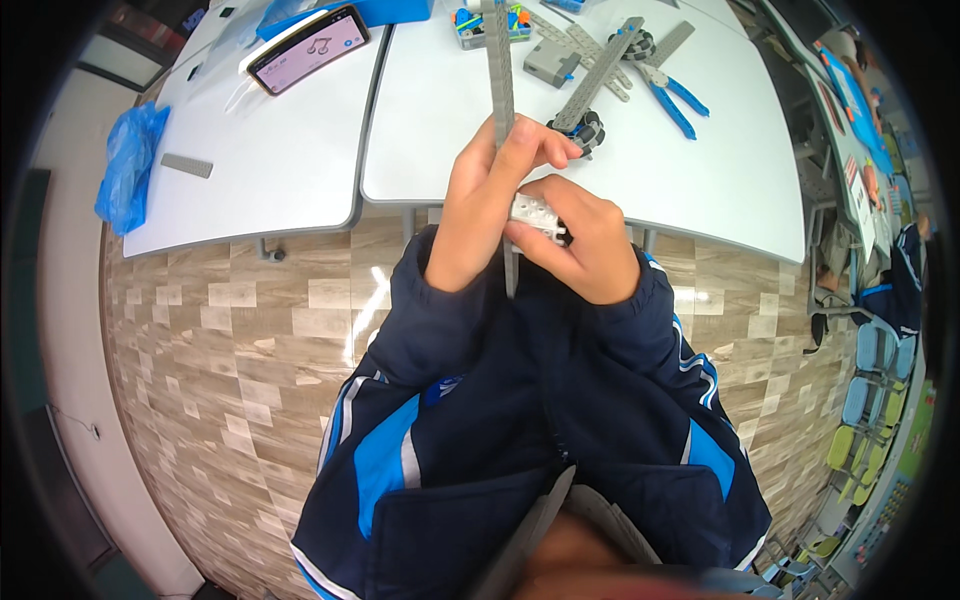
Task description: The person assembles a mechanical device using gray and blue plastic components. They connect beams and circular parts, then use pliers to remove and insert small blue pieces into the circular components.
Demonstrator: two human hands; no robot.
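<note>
A crumpled blue plastic bag (132, 165), thin and glossy, slumped at the outer edge of the smooth white left table (275, 165), just beside a short, flat grey bar (187, 165). Farther back, a phone (310, 50) with a lit screen leaned at a slant near a blue box (405, 10). On the right table (735, 175), equally smooth and round-cornered, a clear plastic container (470, 44) held small parts in bright colours; next to it sat a boxy grey block (551, 63). A straight grey strip (598, 82) lay aslant between two chunky wheels — a near wheel (590, 135) and a far wheel (632, 45), both black and grey — with blue-handled pliers (680, 103) to their right. The left hand (478, 190) was partly curled, grasping a long grey beam (503, 75) between its thumb and fingers; the beam, narrow and ridged, ran past the hand at both ends, above the person's lap at its lower tip. The right hand (595, 240) was nearly closed, its thumb and forefinger pinching a white studded piece (535, 212) right beside the beam; whether the two were joined could not be told.
</note>
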